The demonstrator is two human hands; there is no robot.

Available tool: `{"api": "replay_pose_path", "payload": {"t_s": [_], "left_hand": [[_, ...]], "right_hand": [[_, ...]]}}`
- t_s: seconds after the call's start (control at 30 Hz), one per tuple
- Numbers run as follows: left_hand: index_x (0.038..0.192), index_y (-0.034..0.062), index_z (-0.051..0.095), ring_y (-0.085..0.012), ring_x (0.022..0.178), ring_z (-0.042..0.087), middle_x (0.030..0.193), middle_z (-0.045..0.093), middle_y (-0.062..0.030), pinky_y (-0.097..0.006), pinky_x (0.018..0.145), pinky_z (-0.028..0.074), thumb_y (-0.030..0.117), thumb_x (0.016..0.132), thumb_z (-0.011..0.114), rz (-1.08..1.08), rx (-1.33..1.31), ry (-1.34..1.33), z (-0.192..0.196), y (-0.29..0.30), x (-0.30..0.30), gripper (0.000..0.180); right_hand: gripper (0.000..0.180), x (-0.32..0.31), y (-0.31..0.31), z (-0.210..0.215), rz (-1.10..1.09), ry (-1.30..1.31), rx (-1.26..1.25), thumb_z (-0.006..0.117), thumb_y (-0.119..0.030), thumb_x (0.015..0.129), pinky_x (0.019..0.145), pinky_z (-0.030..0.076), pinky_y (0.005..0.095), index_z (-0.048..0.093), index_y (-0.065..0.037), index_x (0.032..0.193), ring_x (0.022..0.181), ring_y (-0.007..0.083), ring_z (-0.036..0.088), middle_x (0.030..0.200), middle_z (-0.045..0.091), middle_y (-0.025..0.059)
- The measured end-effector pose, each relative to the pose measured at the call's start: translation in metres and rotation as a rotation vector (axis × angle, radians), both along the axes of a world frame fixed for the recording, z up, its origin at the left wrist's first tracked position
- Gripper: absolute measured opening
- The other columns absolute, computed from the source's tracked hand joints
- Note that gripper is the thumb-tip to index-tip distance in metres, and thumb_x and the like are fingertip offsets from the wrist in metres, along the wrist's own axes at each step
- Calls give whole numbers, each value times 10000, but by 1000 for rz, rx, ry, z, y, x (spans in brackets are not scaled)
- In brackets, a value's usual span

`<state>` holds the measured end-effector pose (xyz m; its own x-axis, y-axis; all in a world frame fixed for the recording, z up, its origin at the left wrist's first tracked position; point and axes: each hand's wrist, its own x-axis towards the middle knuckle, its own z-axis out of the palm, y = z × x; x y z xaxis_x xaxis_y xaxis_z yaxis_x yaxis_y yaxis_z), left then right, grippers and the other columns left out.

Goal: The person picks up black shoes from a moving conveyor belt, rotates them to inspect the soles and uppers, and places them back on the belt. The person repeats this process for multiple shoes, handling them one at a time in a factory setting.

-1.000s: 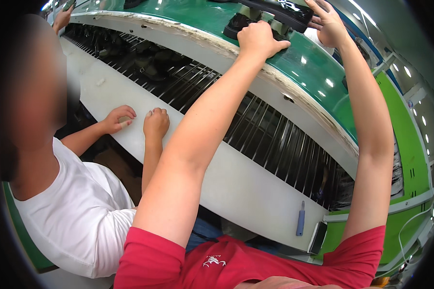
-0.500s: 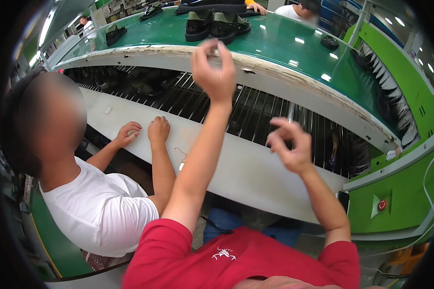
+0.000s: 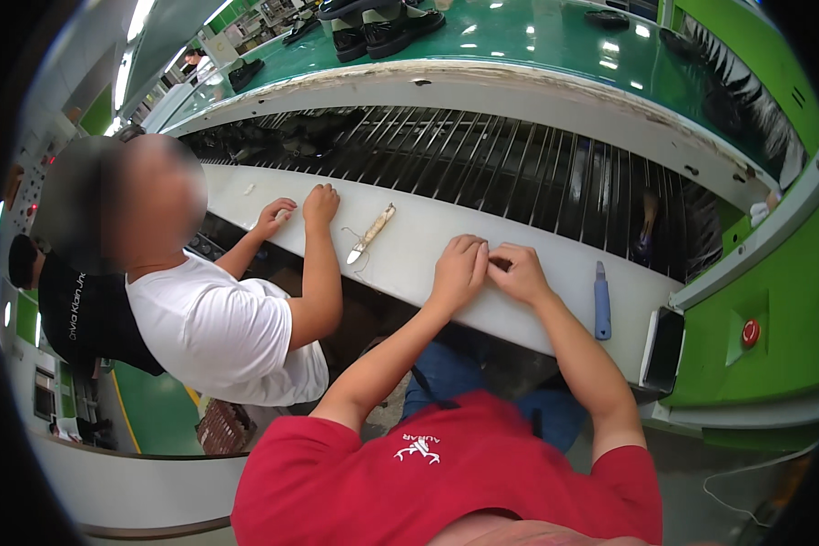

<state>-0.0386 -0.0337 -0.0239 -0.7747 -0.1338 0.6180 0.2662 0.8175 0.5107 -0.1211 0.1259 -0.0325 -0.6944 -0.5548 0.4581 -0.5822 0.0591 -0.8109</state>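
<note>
My left hand (image 3: 460, 268) and my right hand (image 3: 519, 271) rest side by side on the white ledge (image 3: 428, 246), knuckles up. Their fingers are curled and the fingertips are pinched together where the two hands meet. Anything between them is too small to make out. A small knife with a pale wrapped handle (image 3: 371, 233) lies on the ledge to the left of my hands. A blue-handled tool (image 3: 602, 311) lies to their right.
A co-worker in a white shirt (image 3: 218, 337) sits at my left with both hands (image 3: 298, 209) on the ledge. Behind the ledge runs a rack of dark metal rods (image 3: 537, 173), then a green conveyor (image 3: 537, 45) carrying black shoes (image 3: 382, 27). A red button (image 3: 751, 332) sits at right.
Both my arms came down from the shoes on the green conveyor. The left hand was still raised half a second ago. Both hands now rest together on the white ledge.
</note>
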Motion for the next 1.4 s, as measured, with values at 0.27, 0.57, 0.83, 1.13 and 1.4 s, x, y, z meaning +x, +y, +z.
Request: {"api": "replay_pose_path", "payload": {"t_s": [0.27, 0.57, 0.83, 1.13, 1.4], "left_hand": [[1060, -13, 763, -379, 1061, 700, 1105, 759, -157, -475, 926, 576, 146, 1084, 615, 55, -129, 23, 3, 9, 2, 219], [1055, -2, 754, -383, 1055, 702, 1077, 760, -154, -484, 925, 580, 162, 1074, 628, 52, -117, 43, -8, 5, -2, 208], [1289, -14, 685, -434, 1190, 673, 1235, 721, -238, -512, 1042, 538, 348, 1017, 735, -183, 96, 25, 7, 2, 14, 455], [1364, -37, 651, -430, 1203, 660, 1254, 714, -227, -512, 1069, 519, 410, 950, 807, -308, 197, 9, 9, -2, 19, 629], [1338, -27, 669, -423, 1179, 665, 1227, 723, -220, -507, 1057, 520, 380, 946, 809, -347, 201, -28, 7, -11, 20, 583]], "right_hand": [[134, 1, 2, 3, -14, -7, 0, 796, -138, 899, 675, 566, 358, 819, -16, 948, 689, 237, 717, 822, 756, 123], [147, 1, 1, 2, -59, -12, 81, 796, -104, 904, 649, 512, 299, 793, 16, 988, 674, 122, 625, 798, 718, 76], [185, 9, -1, 8, -124, 130, 126, 837, -140, 888, 671, 542, 317, 791, 7, 992, 701, 174, 674, 833, 714, 97], [222, 29, 3, 19, -160, 124, 215, 821, -125, 892, 682, 550, 322, 778, -7, 1076, 727, 180, 670, 872, 673, 81], [201, 40, -4, 20, -228, 133, 245, 812, -102, 887, 705, 573, 330, 782, -4, 1060, 748, 193, 690, 892, 683, 88]]}}
